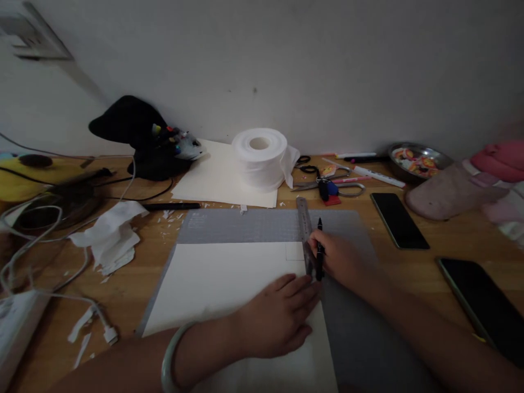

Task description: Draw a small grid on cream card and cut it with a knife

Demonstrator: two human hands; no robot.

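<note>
A sheet of white paper lies on a grey cutting mat, with a small rectangle drawn in thin lines near its top right corner. Along the paper's right edge runs a metal ruler, its far end past the sheet on the mat. My left hand rests on the paper, fingers stretched out, their tips at the ruler's near end. A black pen is in the closed fingers of my right hand, beside the ruler. The hand hides part of the ruler's right side.
Behind the mat, a white paper roll stands on more sheets. Scissors, markers and a metal bowl are at back right. Two phones lie right; cables and crumpled tissue lie left.
</note>
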